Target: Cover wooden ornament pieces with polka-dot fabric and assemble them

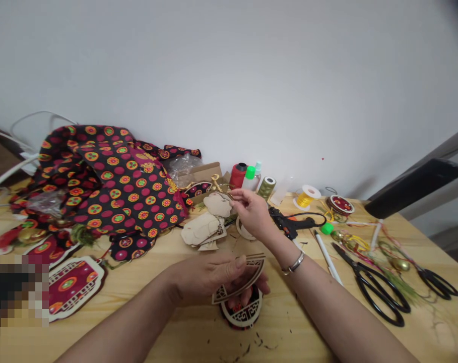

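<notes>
My left hand (213, 277) is closed on a fan-shaped wooden cutout frame (247, 280), holding it just above a fabric-covered fan ornament (242, 312) on the wooden table (176, 333). My right hand (251, 212) reaches further back, fingers pinched on a plain cloud-shaped wooden piece (217, 203) lifted over a small pile of similar wooden cutouts (202, 232). A bracelet sits on my right wrist.
Patterned black, red and yellow fabric (111, 181) is heaped at left, with finished fan ornaments (72, 285) in front. A black glue gun (289, 222), thread spools (266, 187), gold wire spool (306, 196), white pen (327, 257) and two black scissors (380, 292) lie at right.
</notes>
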`<state>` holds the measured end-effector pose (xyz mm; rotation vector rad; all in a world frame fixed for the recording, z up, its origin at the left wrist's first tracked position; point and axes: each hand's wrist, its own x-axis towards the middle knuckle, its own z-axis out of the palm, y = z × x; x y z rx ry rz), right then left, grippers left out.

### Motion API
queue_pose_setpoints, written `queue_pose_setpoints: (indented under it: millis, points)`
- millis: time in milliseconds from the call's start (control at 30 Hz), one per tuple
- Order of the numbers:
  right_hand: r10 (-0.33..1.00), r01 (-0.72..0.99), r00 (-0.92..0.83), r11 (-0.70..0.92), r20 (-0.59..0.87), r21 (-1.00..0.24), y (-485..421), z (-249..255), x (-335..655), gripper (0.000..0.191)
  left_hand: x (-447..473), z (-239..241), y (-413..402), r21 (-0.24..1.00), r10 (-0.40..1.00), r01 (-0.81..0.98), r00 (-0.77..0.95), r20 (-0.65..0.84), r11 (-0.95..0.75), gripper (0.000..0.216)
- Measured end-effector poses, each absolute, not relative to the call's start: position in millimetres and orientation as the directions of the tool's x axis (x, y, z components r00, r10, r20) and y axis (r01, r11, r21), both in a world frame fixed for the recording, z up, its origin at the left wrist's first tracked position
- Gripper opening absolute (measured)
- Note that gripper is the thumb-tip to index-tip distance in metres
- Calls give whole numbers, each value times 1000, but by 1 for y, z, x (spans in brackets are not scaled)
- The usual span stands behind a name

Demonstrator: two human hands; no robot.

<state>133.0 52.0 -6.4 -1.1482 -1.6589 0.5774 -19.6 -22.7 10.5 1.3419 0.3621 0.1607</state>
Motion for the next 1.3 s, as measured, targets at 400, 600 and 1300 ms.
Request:
queue_pose_setpoints:
  millis: [400,600,1300]
  points:
    - [898,395,-99,432,430,-811,50,-4,131,21,-19,7,-25,965,347,98,920,-181,243,59]
    - [879,473,-167,468,446,-746,42,6,131,25,-20,9,-24,963,336,122,920,-200,239,59]
    - [716,670,-613,695,335,-261,35,20,125,17,-23,19,-23,978,202,100,970,-137,181,59]
